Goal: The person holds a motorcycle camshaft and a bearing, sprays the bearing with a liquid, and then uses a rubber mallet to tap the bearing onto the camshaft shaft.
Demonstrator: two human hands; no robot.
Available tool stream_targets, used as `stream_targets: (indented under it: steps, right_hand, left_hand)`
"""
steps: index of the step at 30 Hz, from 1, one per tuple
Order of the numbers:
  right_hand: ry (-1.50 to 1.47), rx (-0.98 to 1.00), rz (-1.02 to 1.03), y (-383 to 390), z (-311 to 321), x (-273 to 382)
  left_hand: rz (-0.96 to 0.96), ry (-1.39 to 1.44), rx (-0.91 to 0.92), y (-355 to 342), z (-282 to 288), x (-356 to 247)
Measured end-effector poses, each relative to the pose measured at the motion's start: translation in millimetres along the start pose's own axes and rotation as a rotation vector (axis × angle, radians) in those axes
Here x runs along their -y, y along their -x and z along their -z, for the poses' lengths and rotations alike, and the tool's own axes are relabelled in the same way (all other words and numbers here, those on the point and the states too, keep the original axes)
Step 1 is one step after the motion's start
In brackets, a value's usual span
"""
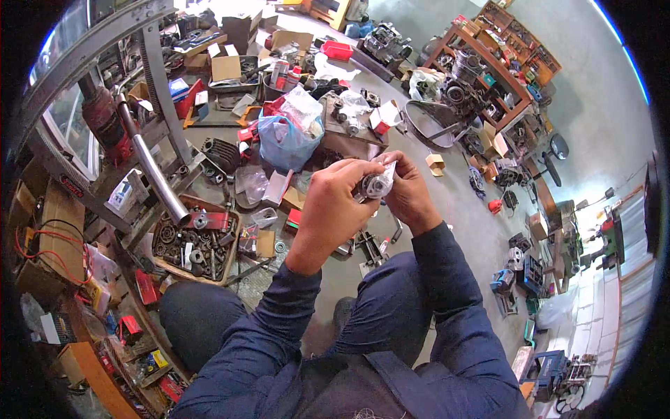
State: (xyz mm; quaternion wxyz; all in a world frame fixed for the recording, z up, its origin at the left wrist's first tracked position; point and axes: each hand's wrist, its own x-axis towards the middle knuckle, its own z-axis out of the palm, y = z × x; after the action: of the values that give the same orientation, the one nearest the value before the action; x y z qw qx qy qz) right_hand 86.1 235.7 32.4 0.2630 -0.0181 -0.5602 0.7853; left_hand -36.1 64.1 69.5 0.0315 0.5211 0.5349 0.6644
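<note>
Both hands are raised in front of the person's chest, above the knees and the grey concrete floor (460, 209), and meet on a small round metal part in a clear plastic bag (377, 184). The left hand (333, 204) comes up from a bent elbow in a dark blue sleeve, its back toward the camera, the fingers curled over and closed on the left side of the bagged part. The right hand (408, 192) rises from the other sleeve, wrist turned inward, its fingers pinching the bag's upper right edge. The two hands touch the bag from opposite sides, so the part sits between them.

Left of the bagged part and lower, a wooden tray of dark gears and bearings (195, 244) lies on the floor. Above the part, farther from the person, stands a blue plastic bag (285, 143) stuffed with packets. Below the part, between the knees, small metal tools (370, 248) lie on the floor. To the right of the part, a wooden shelf (488, 66) carries engine pieces.
</note>
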Motion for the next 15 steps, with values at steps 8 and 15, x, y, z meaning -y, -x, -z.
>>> stream_targets:
  steps: [8,15]
  right_hand:
    - [0.121,-0.193,-0.004,5,-5,12]
    - [0.350,-0.246,-0.119,12,-19,32]
  left_hand:
    - [0.339,0.318,0.015,-3,2,7]
    - [0.523,0.723,-0.024,-2,0,57]
